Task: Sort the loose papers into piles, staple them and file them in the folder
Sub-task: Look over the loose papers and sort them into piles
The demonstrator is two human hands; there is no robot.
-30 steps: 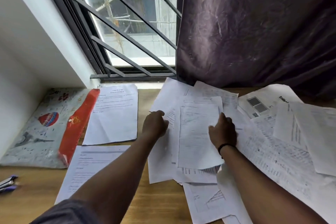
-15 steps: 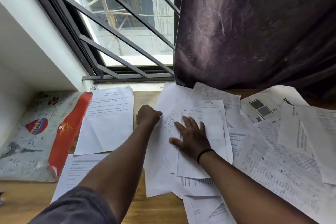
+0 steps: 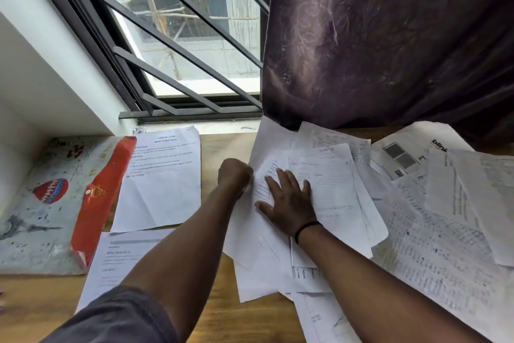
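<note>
A heap of loose printed papers covers the right half of the wooden table. My right hand lies flat, fingers spread, on a lined sheet at the heap's left side. My left hand is closed at the left edge of a white sheet in that heap; I cannot tell whether it pinches the paper. Two separate sheets lie to the left: one at the back, another in front. A folder with a red flap lies at the far left.
A barred window and a dark purple curtain stand behind the table. A white wall borders the left side. A strip of bare wood separates the sorted sheets from the heap.
My right hand went from gripping the lined sheet's right edge to lying flat on it further left. My left hand stayed closed at the heap's left edge.
</note>
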